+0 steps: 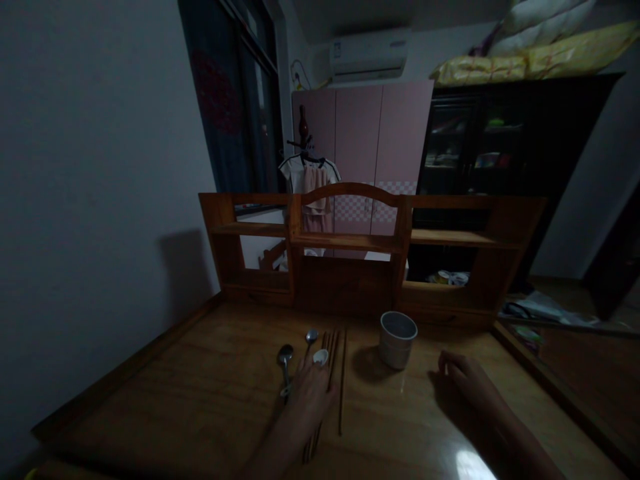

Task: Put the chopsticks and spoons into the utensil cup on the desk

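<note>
Head view: chopsticks (341, 387), judged light and stiff, are touched by the open left hand (310, 395), likely best pinched mid-length; the right hand (467, 377) is laid open on the tabletop (210, 407).

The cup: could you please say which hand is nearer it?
Right. The right hand rests just right of the cup; the left hand is farther left, over the chopsticks.

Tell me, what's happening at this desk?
A person is working at a dim wooden desk. Their left hand lies open over a row of chopsticks, fingertips at a small white spoon, with two metal spoons alongside. The right hand rests empty on the desk, near a pale cup.
</note>
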Demonstrator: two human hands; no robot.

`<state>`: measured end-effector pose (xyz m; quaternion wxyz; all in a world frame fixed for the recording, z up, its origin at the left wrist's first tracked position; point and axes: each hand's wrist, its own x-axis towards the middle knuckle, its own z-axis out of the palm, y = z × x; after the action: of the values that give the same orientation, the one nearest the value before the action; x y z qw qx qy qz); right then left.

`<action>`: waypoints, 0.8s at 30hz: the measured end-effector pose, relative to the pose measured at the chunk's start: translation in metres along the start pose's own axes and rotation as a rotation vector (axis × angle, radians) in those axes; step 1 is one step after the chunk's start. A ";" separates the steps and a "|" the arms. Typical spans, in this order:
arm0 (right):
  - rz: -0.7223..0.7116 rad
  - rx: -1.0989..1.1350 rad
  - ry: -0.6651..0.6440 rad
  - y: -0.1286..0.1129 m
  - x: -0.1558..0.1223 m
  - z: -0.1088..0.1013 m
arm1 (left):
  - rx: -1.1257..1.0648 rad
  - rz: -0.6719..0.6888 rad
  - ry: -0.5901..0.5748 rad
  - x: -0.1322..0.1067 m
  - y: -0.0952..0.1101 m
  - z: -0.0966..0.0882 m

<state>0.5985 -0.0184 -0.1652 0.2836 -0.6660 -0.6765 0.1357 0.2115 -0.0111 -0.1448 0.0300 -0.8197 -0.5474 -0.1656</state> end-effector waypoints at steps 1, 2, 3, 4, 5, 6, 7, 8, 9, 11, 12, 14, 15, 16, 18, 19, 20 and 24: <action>-0.007 0.004 0.004 -0.001 -0.001 0.000 | -0.001 0.004 -0.011 0.000 0.001 0.000; -0.013 0.007 0.008 -0.002 -0.001 0.000 | -0.002 0.004 -0.023 0.000 0.002 0.000; -0.017 0.010 0.010 -0.002 -0.001 0.000 | -0.003 0.005 -0.036 0.000 0.004 -0.001; -0.016 0.014 0.011 -0.002 -0.001 0.000 | -0.005 0.006 -0.044 0.000 0.005 -0.001; -0.013 0.018 0.011 -0.002 -0.001 0.000 | -0.008 0.009 -0.046 0.001 0.006 -0.001; -0.006 0.022 0.010 -0.001 0.000 0.001 | -0.012 0.012 -0.044 0.001 0.006 -0.001; 0.001 0.025 0.009 0.000 0.000 0.001 | -0.017 0.012 -0.037 0.001 0.006 0.000; 0.002 0.027 0.009 0.000 0.000 0.001 | -0.023 0.013 -0.026 0.001 0.007 0.001; 0.000 0.026 0.007 0.001 0.001 0.001 | -0.030 0.013 -0.015 0.001 0.006 0.003; -0.009 0.016 0.007 0.000 0.001 0.000 | -0.045 0.013 0.003 0.001 0.005 0.005; -0.014 0.011 0.009 -0.001 0.001 -0.001 | -0.051 0.014 0.016 0.001 0.004 0.007; -0.010 0.004 0.007 -0.002 0.001 -0.002 | -0.045 0.014 0.049 0.000 0.003 0.009; -0.005 0.001 0.004 -0.002 0.002 -0.002 | -0.030 0.006 0.060 0.000 0.002 0.009; -0.002 -0.001 0.002 -0.002 0.002 -0.002 | -0.010 -0.001 0.067 0.000 0.002 0.010; -0.002 -0.007 0.006 -0.002 0.002 -0.003 | 0.027 -0.009 0.066 0.000 0.003 0.010; -0.004 -0.008 0.011 -0.003 0.001 -0.003 | 0.034 -0.021 0.057 0.001 0.004 0.010; -0.002 -0.006 0.015 -0.005 0.001 -0.003 | 0.033 -0.033 0.046 0.002 0.005 0.010; 0.043 0.010 0.018 -0.014 -0.003 -0.006 | -0.046 -0.067 0.043 0.006 0.007 0.013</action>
<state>0.5902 -0.0238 -0.1535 0.2897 -0.6803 -0.6587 0.1391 0.2225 -0.0058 -0.1541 0.0174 -0.7975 -0.5700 -0.1968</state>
